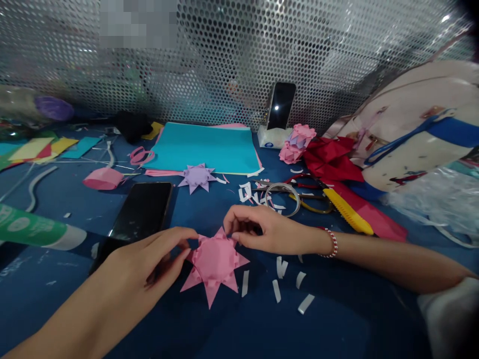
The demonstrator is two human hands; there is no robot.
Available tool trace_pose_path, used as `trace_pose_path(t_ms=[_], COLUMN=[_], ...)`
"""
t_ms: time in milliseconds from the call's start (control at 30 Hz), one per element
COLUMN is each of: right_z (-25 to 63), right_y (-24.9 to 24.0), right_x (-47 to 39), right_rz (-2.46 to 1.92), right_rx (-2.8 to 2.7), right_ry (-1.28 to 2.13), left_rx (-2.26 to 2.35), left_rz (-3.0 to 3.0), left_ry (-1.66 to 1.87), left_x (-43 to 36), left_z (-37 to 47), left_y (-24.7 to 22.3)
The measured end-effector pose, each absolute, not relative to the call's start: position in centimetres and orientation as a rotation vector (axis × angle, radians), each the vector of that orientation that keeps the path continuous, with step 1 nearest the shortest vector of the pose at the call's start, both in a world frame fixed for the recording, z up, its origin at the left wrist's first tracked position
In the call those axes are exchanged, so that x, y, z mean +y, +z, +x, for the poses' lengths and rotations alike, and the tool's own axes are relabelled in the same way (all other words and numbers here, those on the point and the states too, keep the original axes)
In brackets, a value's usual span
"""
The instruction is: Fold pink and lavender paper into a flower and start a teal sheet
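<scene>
A pink folded-paper star (215,259) with several points lies flat on the blue table in front of me. At its upper left edge my left hand (157,259) pinches one of the points between thumb and fingers. My right hand (258,227) has its fingers curled, thumb and fingertips at the star's upper right point. Small white paper strips (276,290) are scattered just right of the star. Beyond it lies a smaller lilac paper star (197,177). A black phone (140,212) rests beside my left hand.
Blue paper sheets (205,147) lie at the back. To the right are a tape roll (282,199), scissors (312,202), a yellow cutter (348,210), and a bottle (407,149). A green-and-white tube (37,227) is at left. A second phone (282,105) stands against the perforated metal screen (224,65).
</scene>
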State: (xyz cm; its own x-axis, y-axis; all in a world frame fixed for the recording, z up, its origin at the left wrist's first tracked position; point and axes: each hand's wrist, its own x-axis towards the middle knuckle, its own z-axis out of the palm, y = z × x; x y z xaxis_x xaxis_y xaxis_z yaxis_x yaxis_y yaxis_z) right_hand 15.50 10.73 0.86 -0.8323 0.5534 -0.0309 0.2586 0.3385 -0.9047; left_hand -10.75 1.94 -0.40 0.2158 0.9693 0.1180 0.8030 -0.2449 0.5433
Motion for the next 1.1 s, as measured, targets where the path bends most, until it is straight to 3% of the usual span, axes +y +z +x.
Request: trace_pose_path(t_ms=[167,533,1100], right_z=[15.5,15.9,16.4], right_y=[0.7,0.4,0.8], right_x=[10.6,10.3,9.8], right_rz=[-0.699,-0.675,-0.510], right_rx=[-2.366,-2.373,-2.375], right_ry=[1.441,1.396,1.331], left_rx=[1.470,1.201,1.455], left_rz=[2.486,2.376,2.114], left_ry=[0.526,0.413,0.662], left_x=[2.1,1.7,0.6], left_z=[-11.3,-9.8,-8.0], left_y=[0.6,1.1,-0.6])
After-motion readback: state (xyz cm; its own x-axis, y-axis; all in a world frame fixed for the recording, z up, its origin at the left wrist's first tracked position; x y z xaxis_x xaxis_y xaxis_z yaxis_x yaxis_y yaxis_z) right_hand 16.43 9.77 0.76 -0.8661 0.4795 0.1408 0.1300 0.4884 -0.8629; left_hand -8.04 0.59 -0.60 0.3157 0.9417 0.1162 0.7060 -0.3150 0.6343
